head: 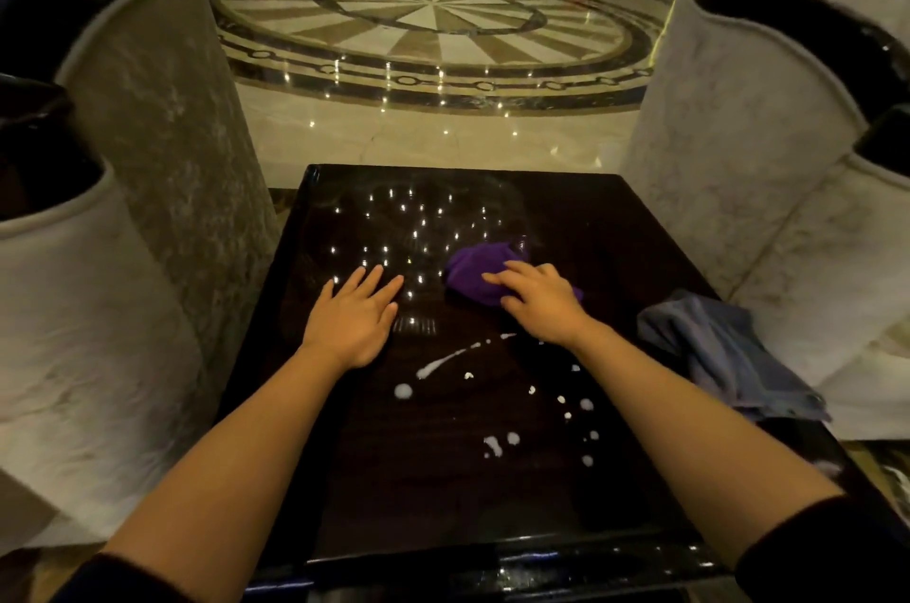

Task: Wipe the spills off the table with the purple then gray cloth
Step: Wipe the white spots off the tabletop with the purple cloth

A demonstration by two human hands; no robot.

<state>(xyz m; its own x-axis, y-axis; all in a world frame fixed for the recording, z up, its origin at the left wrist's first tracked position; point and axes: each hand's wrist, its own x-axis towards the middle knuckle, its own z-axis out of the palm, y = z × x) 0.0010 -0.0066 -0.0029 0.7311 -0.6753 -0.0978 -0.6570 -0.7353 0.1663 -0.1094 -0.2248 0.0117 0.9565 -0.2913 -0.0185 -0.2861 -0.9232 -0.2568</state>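
A glossy dark table point(615, 228) fills the middle of the view. White spills point(512, 410) lie on its near half as a streak and several drops. My right hand point(539, 304) presses down on a bunched purple cloth point(472, 270) past the spills, fingers curled over it. My left hand point(357, 314) lies flat on the bare tabletop to the left of the cloth, fingers spread, holding nothing. A gray cloth point(729, 353) lies crumpled at the table's right edge, partly hanging over it.
Tall pale upholstered armchairs stand close on the left point(147, 169) and on the right point(768, 119) of the table. Beyond the far edge lies a polished marble floor point(428, 26) with a round inlay. Ceiling lights reflect as dots on the tabletop.
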